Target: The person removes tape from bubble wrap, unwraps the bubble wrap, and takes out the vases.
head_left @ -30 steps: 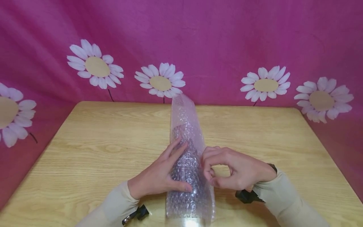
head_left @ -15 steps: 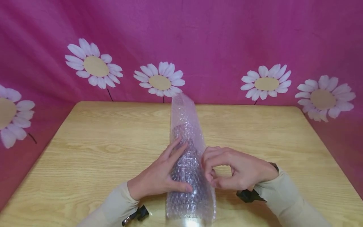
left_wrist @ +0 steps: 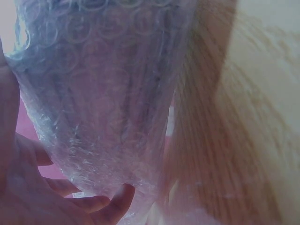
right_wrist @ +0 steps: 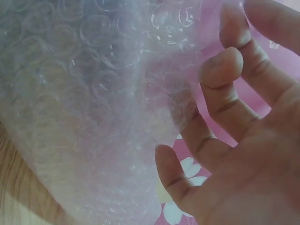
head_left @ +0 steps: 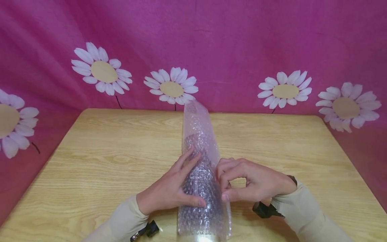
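Bubble wrap, head view: the roll of bubble wrap (head_left: 198,220) lies lengthwise on the wooden table (head_left: 121,151), smack between the two hands, far end narrowing toward the pink daisy cloth (head_left: 229,50). Some dark thing (head_left: 199,178) shows through the plastic, but no clue what it is.
Left hand, head view: the left hand (head_left: 167,190) is spread, fingers and thumb resting across the left and top of the roll.
Right hand, head view: the right hand (head_left: 248,181) has thumb and index tips together at the loose edge (head_left: 228,215) of the wrap, so I'd call that a pinch on the film.
Weak spot, head view: the far end looks thin past the dark thing, so imo it could flop or fold crooked, nothing's holding it there. And if the left hand goes slack while the right one pulls, the roll could twist or unwind.
Fingertips, left wrist view: they touch the outside of the wrap lightly, by the look of it. Squeeze too hard and bubbles could pop.
Film, right wrist view: crinkly and see-through at the fingers, one fingertip partly behind it. Can't tell how firm the pinch is; if it's only a corner, an uneven tug could skew or tear the edge.
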Demonstrator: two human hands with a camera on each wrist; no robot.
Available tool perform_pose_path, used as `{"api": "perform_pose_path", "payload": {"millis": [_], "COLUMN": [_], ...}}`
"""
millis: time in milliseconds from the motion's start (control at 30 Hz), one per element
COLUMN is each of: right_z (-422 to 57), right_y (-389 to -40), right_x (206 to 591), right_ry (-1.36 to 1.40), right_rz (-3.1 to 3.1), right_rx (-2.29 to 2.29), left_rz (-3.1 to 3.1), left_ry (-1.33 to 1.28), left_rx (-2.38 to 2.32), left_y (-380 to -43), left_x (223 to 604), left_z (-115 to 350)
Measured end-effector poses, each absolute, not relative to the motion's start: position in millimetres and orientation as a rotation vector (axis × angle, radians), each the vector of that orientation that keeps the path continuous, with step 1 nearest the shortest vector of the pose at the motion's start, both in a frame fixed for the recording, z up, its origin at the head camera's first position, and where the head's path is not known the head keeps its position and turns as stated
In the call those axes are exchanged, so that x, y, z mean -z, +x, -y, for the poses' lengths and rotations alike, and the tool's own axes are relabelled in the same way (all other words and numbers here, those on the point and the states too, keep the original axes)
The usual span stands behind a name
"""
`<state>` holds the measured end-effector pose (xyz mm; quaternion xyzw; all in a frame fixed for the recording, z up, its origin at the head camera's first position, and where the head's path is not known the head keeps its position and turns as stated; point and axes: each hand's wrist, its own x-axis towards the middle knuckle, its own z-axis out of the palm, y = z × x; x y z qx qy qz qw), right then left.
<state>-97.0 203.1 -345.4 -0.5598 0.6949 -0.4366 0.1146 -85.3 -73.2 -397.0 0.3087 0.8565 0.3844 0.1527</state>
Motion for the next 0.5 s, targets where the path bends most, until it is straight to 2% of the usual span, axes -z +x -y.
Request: {"api": "perform_pose_path", "payload": {"millis": [500], "right_z": [-203.1], "right_y": [-96.5], "right_x": [344.7], "right_ry": [-1.643], "right_rz": [-2.085], "right_rx": [1.268], "left_rz": [-2.482], "left_ry": [0.916], "left_rx": [-1.115], "left_y": [-84.3], "left_x": [397.9], "left_z": [71.5]}}
